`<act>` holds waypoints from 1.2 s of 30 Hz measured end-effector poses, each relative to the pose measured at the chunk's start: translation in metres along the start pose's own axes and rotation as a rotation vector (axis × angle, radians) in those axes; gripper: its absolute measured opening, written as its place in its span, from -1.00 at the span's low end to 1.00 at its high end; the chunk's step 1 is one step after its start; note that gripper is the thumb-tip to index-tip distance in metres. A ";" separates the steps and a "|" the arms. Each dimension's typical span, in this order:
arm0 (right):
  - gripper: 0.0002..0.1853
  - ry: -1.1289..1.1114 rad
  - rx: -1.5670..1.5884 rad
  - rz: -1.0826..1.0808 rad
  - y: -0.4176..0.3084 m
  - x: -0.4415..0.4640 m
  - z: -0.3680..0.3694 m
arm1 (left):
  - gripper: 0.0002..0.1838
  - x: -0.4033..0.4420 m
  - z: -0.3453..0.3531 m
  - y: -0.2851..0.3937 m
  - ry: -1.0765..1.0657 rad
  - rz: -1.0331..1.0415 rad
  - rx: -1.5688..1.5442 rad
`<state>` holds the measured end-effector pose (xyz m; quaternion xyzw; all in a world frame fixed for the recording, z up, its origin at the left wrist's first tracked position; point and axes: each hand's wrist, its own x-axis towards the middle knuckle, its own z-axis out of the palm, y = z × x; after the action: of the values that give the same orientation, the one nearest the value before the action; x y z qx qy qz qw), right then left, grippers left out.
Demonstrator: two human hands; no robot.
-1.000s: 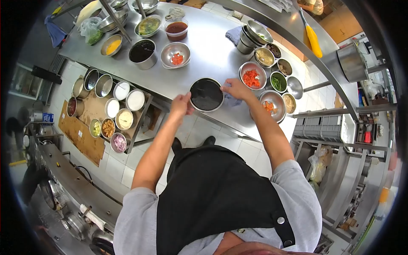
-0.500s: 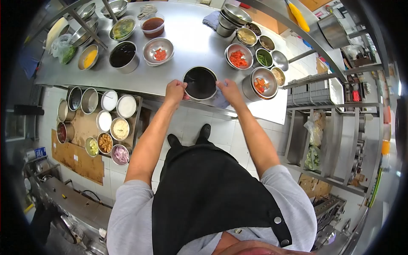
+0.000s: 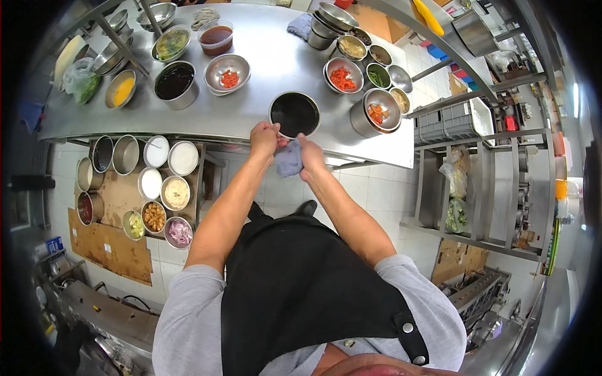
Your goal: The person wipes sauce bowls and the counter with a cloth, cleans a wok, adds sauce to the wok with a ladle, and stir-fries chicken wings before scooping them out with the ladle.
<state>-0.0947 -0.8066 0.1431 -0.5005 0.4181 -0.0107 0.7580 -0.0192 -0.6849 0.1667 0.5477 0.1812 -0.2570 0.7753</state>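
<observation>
A round metal pot filled with dark liquid stands near the front edge of the steel table. My left hand is closed at its near-left rim, the fingertips partly hidden against the pot's side. In my right hand is a bunched blue-grey cloth, hanging just in front of the pot and over the table edge. The right fingertips come close to the near rim; whether they touch it I cannot tell.
Left on the steel table are a pot of dark sauce and a bowl of chopped red pepper. Stacked bowls with orange pieces stand right. Below left, several ingredient containers sit on a cardboard-lined shelf.
My right hand has left the pot's right side and moved left and toward me, drawing the cloth to the front. My left hand has shifted slightly to the near rim.
</observation>
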 end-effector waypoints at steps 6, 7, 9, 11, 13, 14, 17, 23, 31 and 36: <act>-0.65 -0.337 0.208 0.177 0.014 -0.024 0.007 | -0.70 -0.010 -0.028 -0.022 0.114 0.202 0.345; -0.64 -0.382 0.216 0.197 0.016 -0.025 -0.004 | -0.67 -0.024 -0.035 -0.027 0.097 0.269 0.458; -0.66 -0.395 0.237 0.240 0.010 -0.042 -0.029 | -0.60 -0.044 -0.048 -0.061 0.044 0.287 0.535; -0.67 -0.403 0.248 0.287 0.010 -0.053 -0.061 | -0.58 -0.062 -0.047 -0.097 0.007 0.236 0.503; -0.74 -0.511 0.037 0.242 0.009 -0.059 -0.092 | -0.62 -0.095 -0.027 -0.106 -0.169 -0.042 0.303; -0.74 -0.513 0.044 0.242 0.007 -0.061 -0.108 | -0.62 -0.102 -0.020 -0.112 -0.168 -0.042 0.310; -0.74 -0.481 -0.244 0.087 -0.003 -0.056 -0.152 | -0.82 -0.111 0.008 -0.125 -0.146 -0.025 0.295; -0.72 -0.383 -0.242 -0.169 -0.019 -0.036 -0.269 | -0.89 -0.127 0.069 -0.128 -0.279 0.380 0.547; -0.41 -0.002 -0.633 -0.888 -0.047 -0.071 -0.333 | -0.73 -0.154 0.194 -0.136 -0.731 0.281 0.564; -0.42 -0.464 -0.465 -0.635 -0.081 -0.098 -0.350 | -0.76 -0.168 0.231 -0.121 -0.936 0.332 0.721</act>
<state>-0.3509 -1.0669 0.2143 -0.7499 0.0544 -0.0363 0.6583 -0.2266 -0.9011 0.2472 0.6253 -0.3647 -0.3912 0.5683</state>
